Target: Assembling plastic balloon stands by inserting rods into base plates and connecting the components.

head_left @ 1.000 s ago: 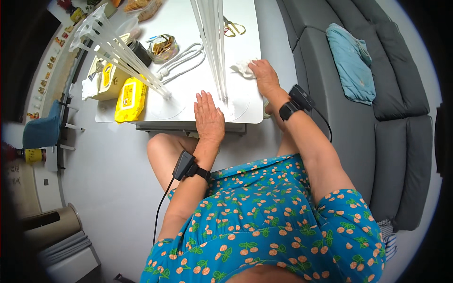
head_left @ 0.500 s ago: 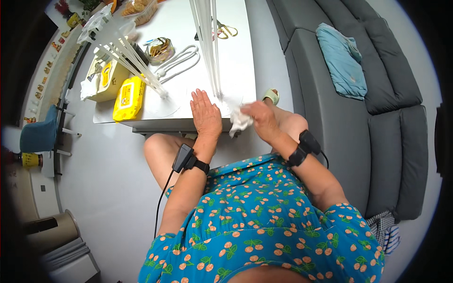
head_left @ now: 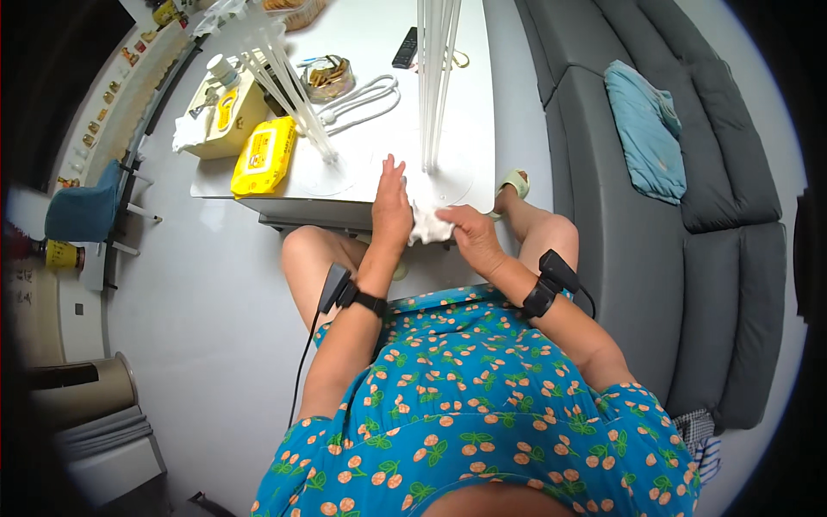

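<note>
My right hand point(head_left: 476, 239) pinches a crumpled white wipe point(head_left: 431, 224) just past the front edge of the white table point(head_left: 370, 155). Close against the wipe's left side is my left hand point(head_left: 392, 209), fingers stretched out and palm turned inward; whether it touches the wipe I cannot tell. Beyond my hands, a bundle of thin whitish rods point(head_left: 438, 95) rises from a clear round base point(head_left: 454, 185). A second, leaning set of pale rods point(head_left: 297, 103) stands on another round base to the left.
A yellow wipes pack point(head_left: 264, 158) and a cream tissue box point(head_left: 226, 121) sit at the table's left. Behind them are a clear tub point(head_left: 327, 79), a coiled white cable point(head_left: 369, 99) and a black remote point(head_left: 405, 48). A grey sofa point(head_left: 594, 284) with a folded blue cloth point(head_left: 646, 129) runs along the right.
My right hand has brought the wipe left, up to my left hand. My left hand has turned edge-on. The table sits farther right and higher in view, uncovering the remote.
</note>
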A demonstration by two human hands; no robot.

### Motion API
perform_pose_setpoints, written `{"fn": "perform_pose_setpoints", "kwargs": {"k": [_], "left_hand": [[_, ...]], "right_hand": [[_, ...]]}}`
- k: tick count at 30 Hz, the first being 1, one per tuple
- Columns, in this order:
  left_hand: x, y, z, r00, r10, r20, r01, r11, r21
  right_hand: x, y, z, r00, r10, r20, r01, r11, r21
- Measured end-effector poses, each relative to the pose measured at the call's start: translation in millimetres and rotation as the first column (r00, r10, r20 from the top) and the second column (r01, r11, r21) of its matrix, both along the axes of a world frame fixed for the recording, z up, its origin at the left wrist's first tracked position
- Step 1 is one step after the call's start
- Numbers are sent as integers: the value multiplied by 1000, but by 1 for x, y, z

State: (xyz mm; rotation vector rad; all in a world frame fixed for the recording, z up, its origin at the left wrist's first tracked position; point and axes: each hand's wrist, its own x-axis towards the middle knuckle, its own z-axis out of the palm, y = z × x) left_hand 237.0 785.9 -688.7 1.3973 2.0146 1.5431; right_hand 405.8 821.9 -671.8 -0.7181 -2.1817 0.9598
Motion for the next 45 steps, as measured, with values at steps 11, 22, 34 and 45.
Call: {"fn": "perform_pose_setpoints", "kwargs": {"k": [11, 22, 34, 45], "left_hand": [[28, -53, 18, 950, 92, 300, -68, 994, -90], [26, -22, 21, 921, -29, -390, -29, 990, -141], [-35, 29, 26, 806, -117, -581, -37, 969, -246], [-74, 111, 13, 788, -157, -596, -30, 956, -291]], "right_hand": [[-27, -14, 44, 982, 189, -24, -180, 881, -438], [-42, 47, 13, 778, -231, 584, -97, 875, 474], [-62, 61, 25, 693, -260, 673, -106, 886, 451], [-59, 75, 16, 716, -250, 652, -97, 889, 447]]}}
